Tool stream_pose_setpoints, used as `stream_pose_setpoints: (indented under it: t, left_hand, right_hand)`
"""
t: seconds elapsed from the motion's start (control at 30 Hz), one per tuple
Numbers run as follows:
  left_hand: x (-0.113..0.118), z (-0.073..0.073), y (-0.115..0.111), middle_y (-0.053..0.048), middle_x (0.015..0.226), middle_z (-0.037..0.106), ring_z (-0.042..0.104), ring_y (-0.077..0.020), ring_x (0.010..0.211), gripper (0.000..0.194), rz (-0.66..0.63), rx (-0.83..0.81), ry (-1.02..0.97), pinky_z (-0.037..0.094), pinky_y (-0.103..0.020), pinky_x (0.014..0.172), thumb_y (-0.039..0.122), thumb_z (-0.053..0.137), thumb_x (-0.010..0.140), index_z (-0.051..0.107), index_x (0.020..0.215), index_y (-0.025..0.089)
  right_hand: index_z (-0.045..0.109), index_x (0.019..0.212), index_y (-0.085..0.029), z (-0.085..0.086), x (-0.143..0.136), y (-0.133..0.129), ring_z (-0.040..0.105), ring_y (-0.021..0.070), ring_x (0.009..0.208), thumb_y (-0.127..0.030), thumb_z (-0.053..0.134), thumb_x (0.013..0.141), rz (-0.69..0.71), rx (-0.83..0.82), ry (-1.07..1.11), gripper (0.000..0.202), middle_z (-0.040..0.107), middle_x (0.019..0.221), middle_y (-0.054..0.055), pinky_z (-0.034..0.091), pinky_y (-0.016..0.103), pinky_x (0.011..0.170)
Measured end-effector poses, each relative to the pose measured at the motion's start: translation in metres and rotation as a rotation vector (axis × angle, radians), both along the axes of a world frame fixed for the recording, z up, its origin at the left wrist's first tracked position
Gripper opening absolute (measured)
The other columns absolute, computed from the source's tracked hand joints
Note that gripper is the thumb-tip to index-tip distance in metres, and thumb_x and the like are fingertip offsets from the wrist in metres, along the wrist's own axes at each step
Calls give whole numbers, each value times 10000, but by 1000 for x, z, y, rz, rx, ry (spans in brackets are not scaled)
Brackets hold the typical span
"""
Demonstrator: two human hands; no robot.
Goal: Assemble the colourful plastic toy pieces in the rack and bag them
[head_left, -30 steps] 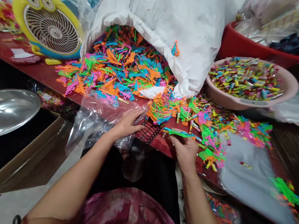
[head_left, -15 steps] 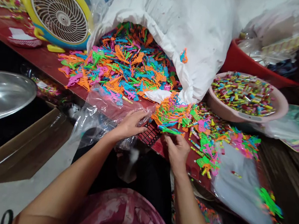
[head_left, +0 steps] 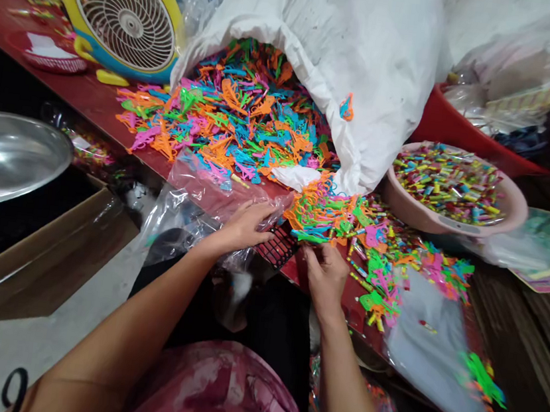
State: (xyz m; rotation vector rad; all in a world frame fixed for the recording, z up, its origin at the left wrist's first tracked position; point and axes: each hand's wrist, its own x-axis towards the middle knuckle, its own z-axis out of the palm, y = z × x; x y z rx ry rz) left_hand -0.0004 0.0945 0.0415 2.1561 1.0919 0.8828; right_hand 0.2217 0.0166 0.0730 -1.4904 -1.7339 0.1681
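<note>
My left hand (head_left: 245,227) lies over a clear plastic bag (head_left: 195,203) at the table's front edge, fingers stretched and thumb apart. Its thumb reaches a small black grid (head_left: 277,245) on the edge. To the right, my right hand (head_left: 325,276) is closed, thumb and fingers together, against the near side of a neat stack of colourful flat plastic pieces (head_left: 319,215). What it pinches, if anything, is hidden. Behind the hands, a heap of similar pieces (head_left: 244,129) in orange, green, blue and pink spills from a big white sack (head_left: 354,49).
A pink basin (head_left: 509,211) full of small wrapped tubes stands right of the sack, before a red tub (head_left: 430,121). Flat clear bags (head_left: 431,359) lie at the right. On the left are a yellow fan (head_left: 127,21), a metal bowl (head_left: 10,160) and a cardboard box (head_left: 43,258).
The whole view has shifted slightly. Both hands keep nearly the same places, and my right fingers now cover a bit of the stack's near edge.
</note>
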Motion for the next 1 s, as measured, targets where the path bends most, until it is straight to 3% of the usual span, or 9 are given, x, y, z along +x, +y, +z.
stream_pose_setpoints:
  t: [0.2, 0.4, 0.63, 0.87, 1.0]
  left_hand:
    - [0, 4, -1, -119, 1487, 514, 438, -293, 1405, 684, 5, -23, 28, 216, -540, 1205, 379, 694, 809, 472, 1434, 210]
    - [0, 4, -3, -129, 1507, 487, 413, -300, 1422, 688, 11, -31, 32, 224, -538, 1201, 370, 694, 807, 472, 1436, 202]
    - [0, 6, -7, -82, 1473, 535, 440, -275, 1404, 515, -13, -33, 65, 181, -563, 1212, 297, 627, 833, 581, 1344, 263]
    - [0, -3, -1, -72, 1439, 568, 507, -281, 1345, 363, -20, 14, 29, 281, -515, 1193, 297, 634, 810, 707, 1163, 263]
    - [1, -2, 0, -56, 1417, 586, 520, -278, 1328, 335, -31, 35, 15, 315, -496, 1179, 284, 632, 808, 720, 1131, 270]
  right_hand:
    - [663, 914, -194, 2, -3, 0, 556, 161, 718, -342, 546, 953, 25, -25, -46, 193, 616, 783, 12, 421, 275, 681]
    - [647, 865, -181, 7, -11, -1, 551, 176, 731, -326, 524, 962, -11, 36, -155, 213, 602, 769, 26, 415, 286, 702]
    - [663, 859, -164, 18, -15, 1, 582, 194, 699, -306, 500, 951, -81, -47, -314, 235, 665, 771, 71, 365, 290, 659]
    - [681, 924, -168, 25, -22, 6, 618, 202, 665, -294, 512, 937, -144, -208, -328, 212, 718, 773, 77, 319, 290, 619]
    - [687, 901, -170, 26, -18, 6, 621, 195, 676, -328, 521, 932, -97, -216, -223, 232, 717, 775, 66, 345, 276, 630]
